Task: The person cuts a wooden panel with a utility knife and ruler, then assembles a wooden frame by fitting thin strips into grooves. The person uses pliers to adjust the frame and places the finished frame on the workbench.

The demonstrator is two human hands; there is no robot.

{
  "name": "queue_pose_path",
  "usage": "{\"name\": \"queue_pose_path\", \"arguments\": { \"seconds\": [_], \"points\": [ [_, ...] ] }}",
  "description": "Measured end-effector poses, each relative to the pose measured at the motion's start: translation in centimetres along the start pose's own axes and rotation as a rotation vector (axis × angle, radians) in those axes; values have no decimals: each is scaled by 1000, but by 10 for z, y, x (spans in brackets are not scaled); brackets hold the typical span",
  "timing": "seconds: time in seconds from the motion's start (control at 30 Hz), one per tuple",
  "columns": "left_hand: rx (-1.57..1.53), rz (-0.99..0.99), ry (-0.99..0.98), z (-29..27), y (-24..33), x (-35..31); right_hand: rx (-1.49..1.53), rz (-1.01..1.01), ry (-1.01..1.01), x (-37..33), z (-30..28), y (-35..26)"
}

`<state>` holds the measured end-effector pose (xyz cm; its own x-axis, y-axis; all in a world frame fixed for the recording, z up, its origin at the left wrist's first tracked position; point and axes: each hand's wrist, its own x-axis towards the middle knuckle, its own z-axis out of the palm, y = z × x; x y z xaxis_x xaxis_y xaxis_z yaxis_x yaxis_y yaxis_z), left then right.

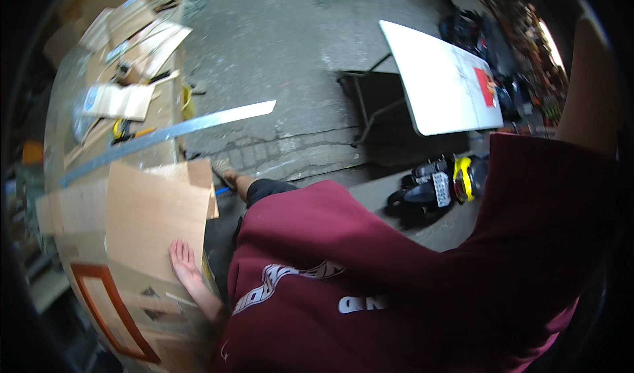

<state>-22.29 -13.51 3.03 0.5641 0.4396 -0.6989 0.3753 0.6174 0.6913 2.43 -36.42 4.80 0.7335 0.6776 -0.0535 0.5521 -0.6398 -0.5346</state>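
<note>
Head view: the left hand rests flat, fingers extended, grasping nothing, on a thin wooden sheet upon the cluttered counter; the right hand is out of sight, its state untellable. Right of the left hand, white lettering marks a maroon shirt; farther right, 1 motorbike bears a white plate. Ahead stretches grey concrete floor.

Folding table: white top, metal-legged. Concrete floor: grey, cracked, extending left of the table. Workbench: well left of the table. Motorbike: black and yellow, nearer the camera than the table. Light strip: bright, narrow, right of the table.
</note>
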Motion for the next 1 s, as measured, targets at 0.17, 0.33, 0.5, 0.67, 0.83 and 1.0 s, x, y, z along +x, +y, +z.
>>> {"name": "queue_pose_path", "arguments": {
  "seconds": [0.17,0.33,0.5,0.67,0.83,1.0],
  "points": [
    [-1,-82,-103,28,-17,15,38,32,-63,6,15,15],
    [159,-73,-264,75,-20,25,121,128,-52,-8,7,35],
    [195,-139,-314,88,-28,46,220,194,1,-12,-9,44],
    [241,-86,-365,114,1,19,403,69,183,-17,-112,33],
    [279,-21,-280,85,14,35,465,-516,720,-74,-418,-22],
    [395,309,125,0,39,51,556,-427,1008,-58,-534,2]
  ]
}}
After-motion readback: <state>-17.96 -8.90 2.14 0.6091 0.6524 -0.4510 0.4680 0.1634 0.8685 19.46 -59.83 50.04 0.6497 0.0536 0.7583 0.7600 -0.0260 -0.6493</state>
